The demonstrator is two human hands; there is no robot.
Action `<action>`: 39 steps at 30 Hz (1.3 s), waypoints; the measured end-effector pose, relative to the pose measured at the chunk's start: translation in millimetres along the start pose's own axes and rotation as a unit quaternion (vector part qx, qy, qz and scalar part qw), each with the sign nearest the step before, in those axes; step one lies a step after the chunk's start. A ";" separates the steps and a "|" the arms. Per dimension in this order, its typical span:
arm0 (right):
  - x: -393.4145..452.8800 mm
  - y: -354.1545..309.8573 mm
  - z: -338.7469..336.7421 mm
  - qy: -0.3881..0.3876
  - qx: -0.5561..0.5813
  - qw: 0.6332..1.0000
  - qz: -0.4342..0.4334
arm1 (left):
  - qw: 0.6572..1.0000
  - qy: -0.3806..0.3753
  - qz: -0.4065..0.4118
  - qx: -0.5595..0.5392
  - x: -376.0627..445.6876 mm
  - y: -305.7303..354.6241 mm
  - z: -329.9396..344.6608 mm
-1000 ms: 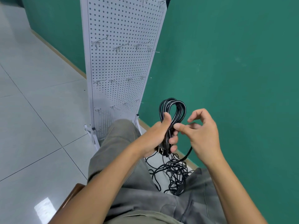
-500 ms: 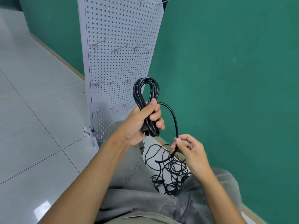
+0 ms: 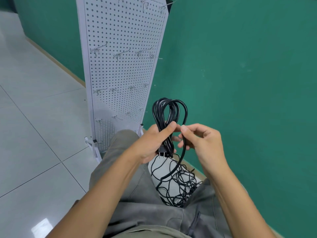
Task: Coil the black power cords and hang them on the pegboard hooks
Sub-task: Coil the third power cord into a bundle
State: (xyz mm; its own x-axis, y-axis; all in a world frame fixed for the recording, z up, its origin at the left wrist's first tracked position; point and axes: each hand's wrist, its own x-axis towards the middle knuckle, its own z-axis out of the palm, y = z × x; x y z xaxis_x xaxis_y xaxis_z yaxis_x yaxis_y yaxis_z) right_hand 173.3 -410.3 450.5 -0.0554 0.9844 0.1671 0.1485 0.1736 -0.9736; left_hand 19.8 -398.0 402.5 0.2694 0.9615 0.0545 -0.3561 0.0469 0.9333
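Head view, the only one supplied: my left hand (image 3: 155,143) grips the coiled power cord (image 3: 169,117) at its waist, thumb pressed across the strands, so the loops stand upright above the fist and cannot spring apart. The plug (image 3: 162,150) pokes out below that grip, prongs down. My right hand (image 3: 200,143) pinches the free strand between thumb and forefinger just right of the coil, placed, I judge, to lay on the next turn. The slack runs down to a tangle of loose cords (image 3: 178,184) on the floor between my knees; how many cords lie there I cannot tell. The white pegboard (image 3: 123,69) stands further off to the left against the green wall (image 3: 240,66), its hooks (image 3: 120,54) bare. My grey-trousered knee (image 3: 120,152) sits between coil and board, and the tangle may snag the slack.
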 end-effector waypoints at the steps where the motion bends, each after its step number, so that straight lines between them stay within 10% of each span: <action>1: 1.6 -2.1 0.7 -0.005 -0.004 1.000 0.016 | 1.000 -0.009 -0.001 -0.007 -0.1 -1.8 3.2; 9: 9.0 -12.9 -0.3 -0.016 0.069 0.983 0.170 | 0.998 -0.054 0.011 -0.032 -4.9 2.5 11.3; 25: 8.7 10.8 30.2 0.044 0.005 0.988 0.147 | 0.972 -0.025 0.027 -0.230 -5.5 11.3 26.3; 39: -30.5 57.6 11.6 -0.197 0.018 0.971 0.135 | 0.919 0.206 0.113 -0.316 4.8 36.8 -28.1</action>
State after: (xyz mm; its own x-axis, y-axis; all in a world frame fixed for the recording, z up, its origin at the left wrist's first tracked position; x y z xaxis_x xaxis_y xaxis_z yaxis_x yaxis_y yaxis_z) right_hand 172.1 -430.7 387.6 -0.3928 0.9055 -0.1608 0.1762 -0.0975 -0.9795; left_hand -17.2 -384.1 427.1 -0.1897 0.9811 -0.0390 -0.8448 -0.1428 0.5157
